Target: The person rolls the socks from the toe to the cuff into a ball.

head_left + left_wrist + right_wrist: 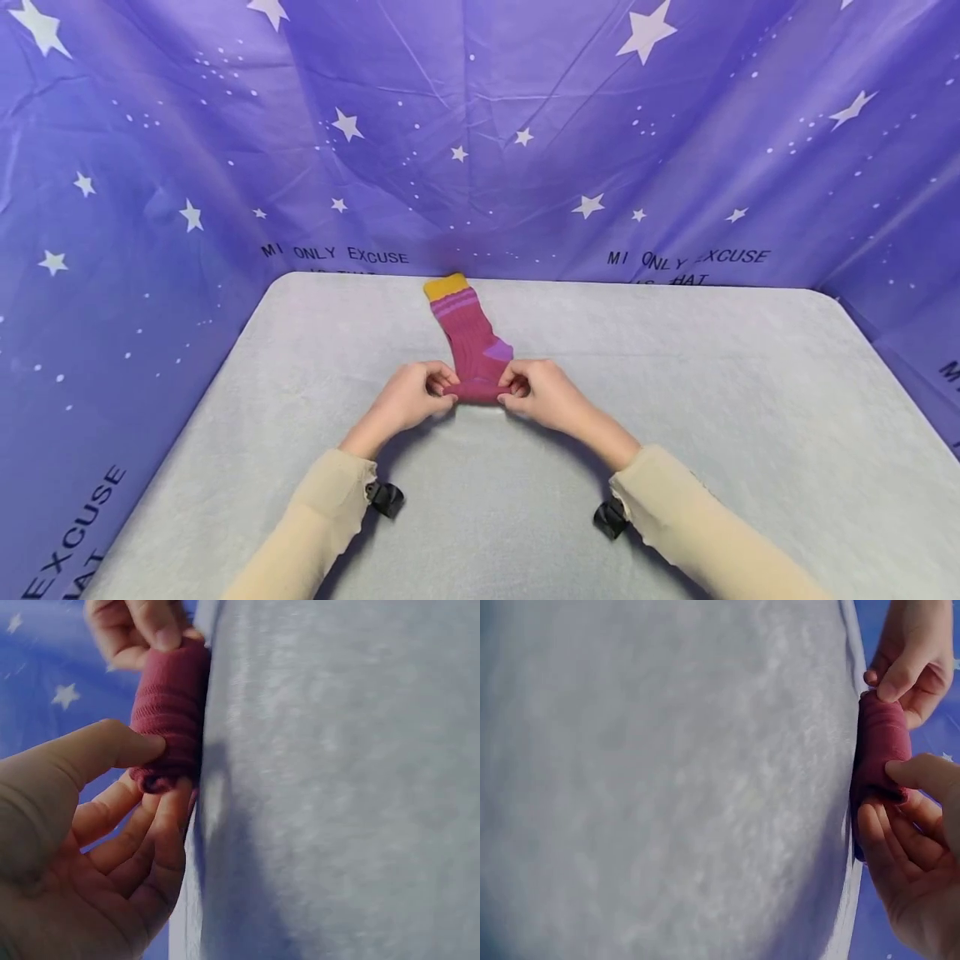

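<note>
The maroon ribbed sock (pixel 465 329) lies on the grey cloth-covered table (pixel 675 417), its toe end wound into a compact roll (pixel 477 393). Seen from the head, the roll's long axis runs from nine to three o'clock, across the sock's length. The left hand (pixel 411 392) pinches the nine o'clock end between thumb and fingers; the right hand (pixel 547 396) pinches the three o'clock end likewise, so neither is nearer the roll. From this grip the flat leg stretches away toward half past eleven, ending in the yellow cuff (pixel 446 287), nearer the left hand. The purple heel patch (pixel 499 350) sits at one o'clock, nearer the right.
</note>
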Available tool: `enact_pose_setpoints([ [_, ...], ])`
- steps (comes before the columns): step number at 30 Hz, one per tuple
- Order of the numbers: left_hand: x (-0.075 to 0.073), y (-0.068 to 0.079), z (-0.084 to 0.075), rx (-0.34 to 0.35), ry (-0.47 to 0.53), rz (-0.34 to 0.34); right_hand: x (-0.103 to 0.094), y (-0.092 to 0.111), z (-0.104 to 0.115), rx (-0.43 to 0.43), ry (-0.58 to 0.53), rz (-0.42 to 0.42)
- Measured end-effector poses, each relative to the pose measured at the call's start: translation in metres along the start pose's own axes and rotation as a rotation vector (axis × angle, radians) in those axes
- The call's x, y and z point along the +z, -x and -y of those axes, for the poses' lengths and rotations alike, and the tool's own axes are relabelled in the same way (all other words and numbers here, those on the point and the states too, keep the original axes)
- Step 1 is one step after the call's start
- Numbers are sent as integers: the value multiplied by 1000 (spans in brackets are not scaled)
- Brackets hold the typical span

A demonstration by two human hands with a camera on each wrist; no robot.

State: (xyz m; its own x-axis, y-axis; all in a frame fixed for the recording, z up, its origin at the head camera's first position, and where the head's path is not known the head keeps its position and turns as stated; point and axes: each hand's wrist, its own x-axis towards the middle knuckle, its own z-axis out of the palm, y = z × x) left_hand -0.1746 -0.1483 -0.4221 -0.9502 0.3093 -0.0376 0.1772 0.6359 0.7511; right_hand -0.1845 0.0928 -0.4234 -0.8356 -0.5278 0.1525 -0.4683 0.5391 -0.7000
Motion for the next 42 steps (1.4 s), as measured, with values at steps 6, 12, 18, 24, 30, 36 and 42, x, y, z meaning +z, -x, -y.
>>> enact_pose_setpoints([
  [6,-7,2,10,-50,245,6,-1,2,1,186,-251,-15],
  [12,-7,2,17,-113,374,43,0,2,-2,326,-484,34],
  [18,-4,-2,14,-196,381,49,-1,-3,-6,438,-609,76],
  [24,-5,-9,7,-285,252,16,-7,-13,-5,532,-549,123],
  [30,-6,-15,3,-328,187,37,-11,-22,-2,581,-429,165],
  [36,-9,-22,-5,-330,77,40,-13,-27,4,568,-273,193],
  [42,-7,-24,-9,-276,40,29,-11,-28,7,508,-54,157],
])
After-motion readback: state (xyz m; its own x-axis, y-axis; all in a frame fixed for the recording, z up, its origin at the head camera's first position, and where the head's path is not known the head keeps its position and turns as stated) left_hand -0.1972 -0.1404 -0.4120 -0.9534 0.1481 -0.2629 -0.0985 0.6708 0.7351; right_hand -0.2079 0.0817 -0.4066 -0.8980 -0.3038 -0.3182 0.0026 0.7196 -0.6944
